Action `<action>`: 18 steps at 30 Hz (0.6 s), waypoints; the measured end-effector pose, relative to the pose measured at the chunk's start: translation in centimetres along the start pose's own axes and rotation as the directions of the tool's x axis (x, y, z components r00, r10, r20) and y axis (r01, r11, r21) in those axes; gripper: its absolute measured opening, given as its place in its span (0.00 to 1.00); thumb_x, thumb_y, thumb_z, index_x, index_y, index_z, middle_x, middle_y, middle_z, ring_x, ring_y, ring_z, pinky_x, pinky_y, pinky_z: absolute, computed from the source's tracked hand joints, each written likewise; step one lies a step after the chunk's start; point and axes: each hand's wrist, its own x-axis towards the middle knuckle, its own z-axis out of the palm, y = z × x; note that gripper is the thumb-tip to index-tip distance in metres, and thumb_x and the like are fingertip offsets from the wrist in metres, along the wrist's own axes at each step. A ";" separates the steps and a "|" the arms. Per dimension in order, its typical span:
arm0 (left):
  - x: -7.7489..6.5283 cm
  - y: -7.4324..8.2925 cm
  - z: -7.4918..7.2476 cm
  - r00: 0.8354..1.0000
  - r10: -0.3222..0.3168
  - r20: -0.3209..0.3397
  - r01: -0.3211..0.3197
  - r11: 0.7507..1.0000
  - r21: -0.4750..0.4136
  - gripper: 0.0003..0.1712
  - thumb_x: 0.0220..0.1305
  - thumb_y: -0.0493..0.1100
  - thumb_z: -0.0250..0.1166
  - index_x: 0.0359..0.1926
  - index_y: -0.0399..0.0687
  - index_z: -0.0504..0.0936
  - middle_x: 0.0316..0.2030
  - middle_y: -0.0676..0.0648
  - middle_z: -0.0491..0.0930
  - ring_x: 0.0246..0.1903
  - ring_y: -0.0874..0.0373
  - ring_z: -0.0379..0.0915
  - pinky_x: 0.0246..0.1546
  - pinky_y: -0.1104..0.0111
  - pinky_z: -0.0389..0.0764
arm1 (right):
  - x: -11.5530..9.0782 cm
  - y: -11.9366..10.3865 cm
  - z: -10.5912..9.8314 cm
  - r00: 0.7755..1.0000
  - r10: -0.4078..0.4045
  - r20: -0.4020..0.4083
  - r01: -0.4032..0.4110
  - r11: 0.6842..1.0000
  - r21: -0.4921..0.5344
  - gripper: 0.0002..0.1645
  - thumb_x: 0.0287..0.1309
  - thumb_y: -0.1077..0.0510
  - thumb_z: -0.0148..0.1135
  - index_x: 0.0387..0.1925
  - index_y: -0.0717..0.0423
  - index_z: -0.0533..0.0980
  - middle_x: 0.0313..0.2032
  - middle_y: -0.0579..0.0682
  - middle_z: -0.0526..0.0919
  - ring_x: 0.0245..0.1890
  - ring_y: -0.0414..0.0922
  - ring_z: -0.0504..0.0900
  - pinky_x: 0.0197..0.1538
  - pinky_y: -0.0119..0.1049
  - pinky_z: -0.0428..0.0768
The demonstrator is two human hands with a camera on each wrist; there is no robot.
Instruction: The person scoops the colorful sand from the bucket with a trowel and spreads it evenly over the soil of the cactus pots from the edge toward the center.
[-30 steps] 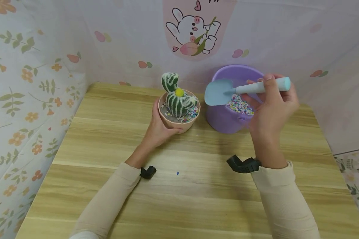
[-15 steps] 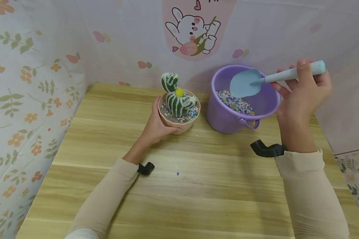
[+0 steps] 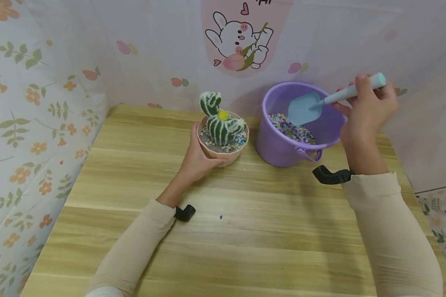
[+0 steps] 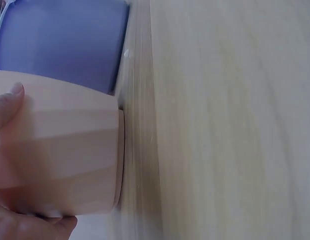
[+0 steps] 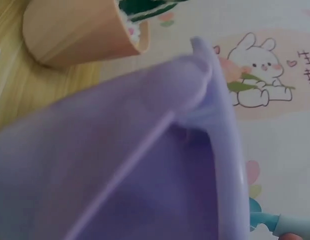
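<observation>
My left hand [image 3: 198,161] grips a peach flowerpot [image 3: 231,158] from its left side, the thumb along the front. In the pot a striped green cactus [image 3: 220,133] with a yellow ball stands in grey soil, partly covered by coloured pebbles on the right. My right hand [image 3: 369,109] holds a light blue toy shovel [image 3: 304,109] by its handle. Its blade slants down into the mouth of a purple bucket [image 3: 276,144], overlapping the multicoloured pebbles [image 3: 299,134] there. In the right wrist view the bucket [image 5: 85,130] hides most of the shovel [image 5: 265,220].
Both pot and bucket stand at the back of the wooden table [image 3: 245,247], close to a printed cloth [image 3: 152,53]. One tiny blue pebble [image 3: 221,217] lies on the tabletop. A handle loop [image 3: 313,156] juts from the bucket's front.
My right hand first moved right, carrying the shovel from the bucket's left rim to over its opening, then slightly back left with the blade lower. My left hand stays on the pot.
</observation>
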 end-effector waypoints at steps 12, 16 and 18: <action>0.0 0.1 0.7 0.998 0.030 -0.063 -0.029 0.999 0.017 0.74 0.36 0.46 0.84 0.75 0.59 0.39 0.71 0.48 0.53 0.70 0.54 0.53 0.69 0.56 0.57 | 1.8 0.3 0.5 0.998 -0.020 0.067 0.034 0.977 -0.209 0.12 0.51 0.58 0.73 0.34 0.59 0.78 0.35 0.52 0.79 0.24 0.46 0.84 0.22 0.37 0.82; 0.0 0.1 0.8 0.997 0.031 -0.065 -0.030 0.999 0.022 0.74 0.36 0.46 0.84 0.75 0.58 0.39 0.71 0.47 0.53 0.70 0.54 0.52 0.69 0.57 0.57 | 2.8 0.8 0.2 0.997 -0.025 0.079 0.047 0.957 -0.286 0.09 0.53 0.58 0.72 0.34 0.57 0.80 0.35 0.50 0.82 0.25 0.44 0.84 0.20 0.35 0.81; 0.0 0.2 0.8 0.997 0.036 -0.065 -0.034 0.999 0.022 0.74 0.36 0.46 0.84 0.75 0.58 0.39 0.71 0.47 0.53 0.70 0.54 0.53 0.69 0.57 0.57 | 3.2 1.0 0.1 0.995 -0.033 0.089 0.060 0.947 -0.317 0.08 0.53 0.58 0.72 0.34 0.56 0.81 0.34 0.49 0.82 0.25 0.43 0.84 0.20 0.34 0.80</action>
